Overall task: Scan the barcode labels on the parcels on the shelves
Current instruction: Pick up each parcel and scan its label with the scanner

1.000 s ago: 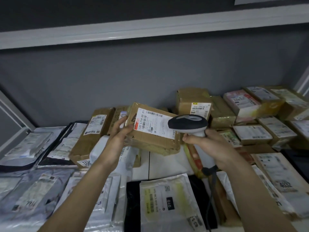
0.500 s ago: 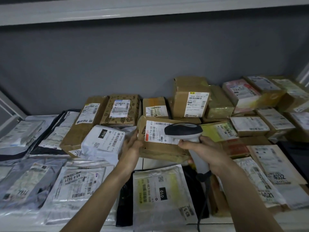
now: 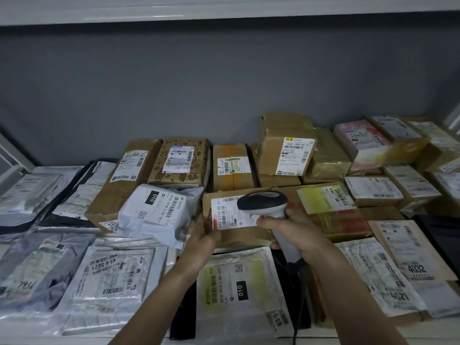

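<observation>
Head view, shelf (image 3: 249, 338) w/ parcels. Two hands, one scanner (image 3: 267, 207), one parcel in hand; roughly a dozen cardboard boxes across back and right, about nine poly mailers at left and front (exact count unclear, edges blurred).

Left hand (image 3: 202, 241): grasping lower left corner of brown box (image 3: 239, 235), thumb on top by the label edge. Barcode label (image 3: 230, 214) facing up, partly hidden under scanner head. Box lying near flat at shelf centre, resting among neighbours.

Right hand (image 3: 296, 232): clenched round scanner handle, head pointing left, just over label's right part. Cable (image 3: 300, 305) hanging down from handle base to front edge.

Neighbours: white mailer (image 3: 159, 212) marked 010 just beside box on left, touching or nearly so; yellow-labelled box (image 3: 326, 197) just beside on right; tall box (image 3: 286, 155) behind; flat mailer (image 3: 239, 290) marked 010 in front, under both forearms.

Edges: grey wall (image 3: 224, 83) close behind back row; upper shelf board (image 3: 224, 8) well above. Open room mainly upward, between parcels and upper board; little bare shelf visible, thin strip along front edge.
</observation>
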